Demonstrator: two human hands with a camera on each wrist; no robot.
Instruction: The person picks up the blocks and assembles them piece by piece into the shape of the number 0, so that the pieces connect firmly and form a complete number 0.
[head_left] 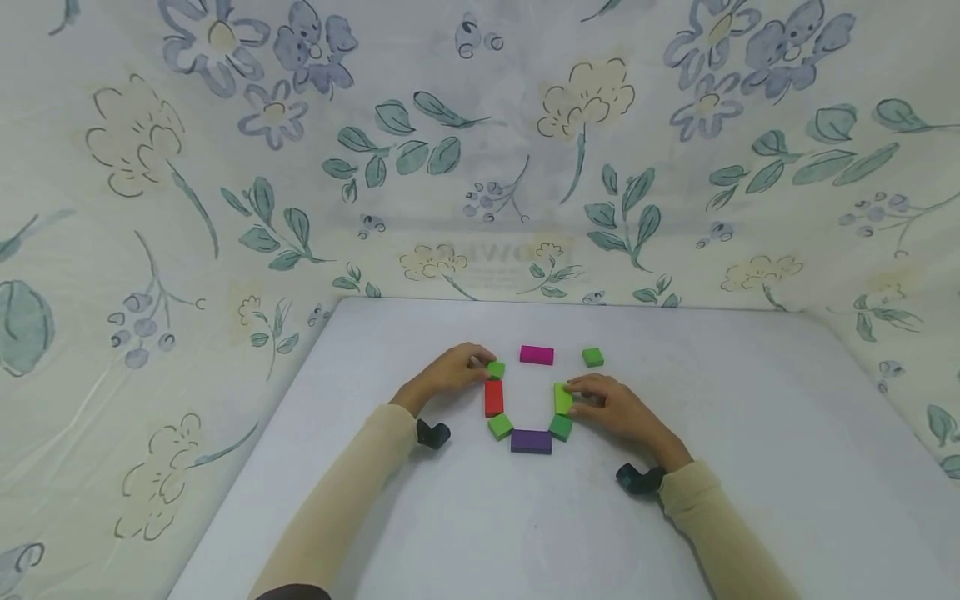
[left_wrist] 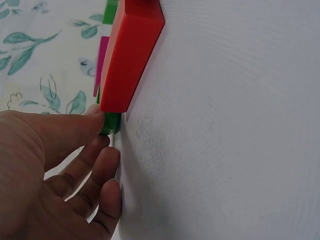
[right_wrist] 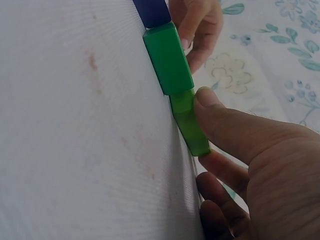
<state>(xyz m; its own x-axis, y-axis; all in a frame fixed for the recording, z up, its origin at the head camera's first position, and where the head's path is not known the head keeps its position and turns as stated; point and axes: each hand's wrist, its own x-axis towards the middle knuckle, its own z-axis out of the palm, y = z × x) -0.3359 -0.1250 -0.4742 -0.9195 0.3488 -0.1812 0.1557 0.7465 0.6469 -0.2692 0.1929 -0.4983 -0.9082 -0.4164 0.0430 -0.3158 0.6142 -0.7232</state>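
At the upper left of a ring of coloured blocks, my left hand (head_left: 454,369) pinches a small green block (head_left: 496,370) between thumb and fingers. That block sits at the far end of a red block (head_left: 493,398); the left wrist view shows the red one large in front of it. Across the ring, my right hand (head_left: 618,408) grips a lime green block (head_left: 562,399) by its outer side, thumb near one end and a fingertip at the other. A darker green block (right_wrist: 169,60) adjoins the lime one on the near side.
A purple block (head_left: 531,442) forms the near side of the ring, with a light green block (head_left: 500,427) at its left corner. Farther back lie a magenta block (head_left: 537,355) and a green block (head_left: 593,357). Behind the white table (head_left: 525,533) hangs a floral sheet (head_left: 510,167).
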